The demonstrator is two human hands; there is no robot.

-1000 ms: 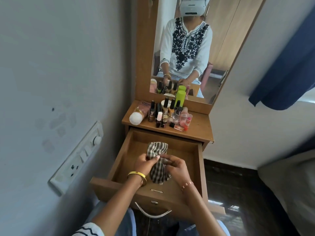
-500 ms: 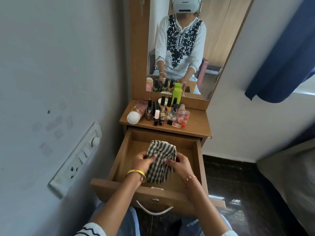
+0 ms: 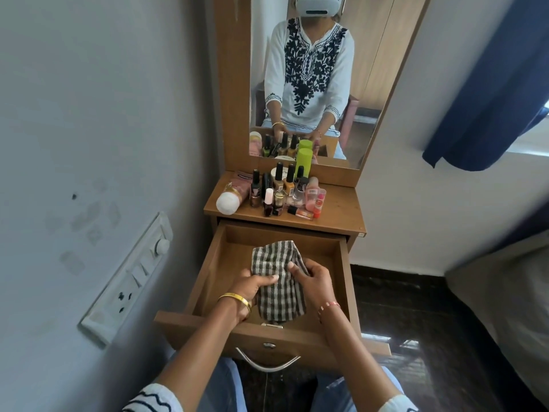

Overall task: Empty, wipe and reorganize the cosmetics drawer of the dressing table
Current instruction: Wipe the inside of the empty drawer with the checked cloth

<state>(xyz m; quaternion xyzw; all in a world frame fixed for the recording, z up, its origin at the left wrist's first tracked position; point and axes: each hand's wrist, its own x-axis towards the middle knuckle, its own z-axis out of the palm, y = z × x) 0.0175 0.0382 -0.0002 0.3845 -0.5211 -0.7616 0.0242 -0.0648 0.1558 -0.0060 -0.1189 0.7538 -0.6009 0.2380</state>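
The left hand (image 3: pixel 251 285) and right hand (image 3: pixel 315 278) both grip a striped cloth (image 3: pixel 276 281) over the open drawer (image 3: pixel 208 272), which has nothing else in it. Emptying looks done, wiping comes next. The bottles (image 3: pixel 279 194) wait on the worktop (image 3: pixel 338 209), near its back left corner.

A single head-worn camera looked forward and steeply down from close above the open drawer (image 3: pixel 205 281) of the desk (image 3: pixel 338 209). Its wide lens also took in the mirror (image 3: pixel 365 84) straight ahead, which reflected the wearer.
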